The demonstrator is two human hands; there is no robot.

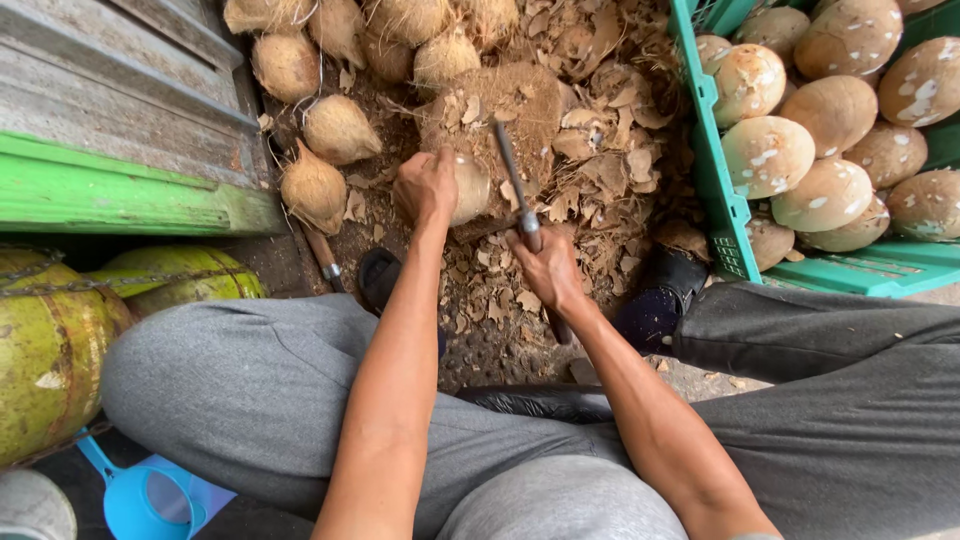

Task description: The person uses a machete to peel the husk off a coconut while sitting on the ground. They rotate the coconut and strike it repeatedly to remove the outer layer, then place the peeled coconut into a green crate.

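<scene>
Down low, a person sits with gray pants (250, 390) on both knees, and both bare arms reach out to the ground in front. On the right stands a green crate (715, 190) full of peeled coconuts (825, 195) that look pale and smooth. On the left lie green tanks (50, 350) and a green board (120, 190). Past the board sits a bunch of hairy brown coconuts (315, 185) on the dirt. Bits of brown husk (600, 170) cover the ground all around the middle. The left hand (425, 187) is curled over the top of one coconut (468, 188) and presses on it, fingers wrapped partway around. That coconut rests on a brown block (525, 105) in the middle of the husk bits, between the two feet. The right hand (548, 265) is closed tight around the handle of a knife (512, 175). The blade points up and away, just beside the coconut on its right side. A black shoe (660, 295) sits near the crate.
</scene>
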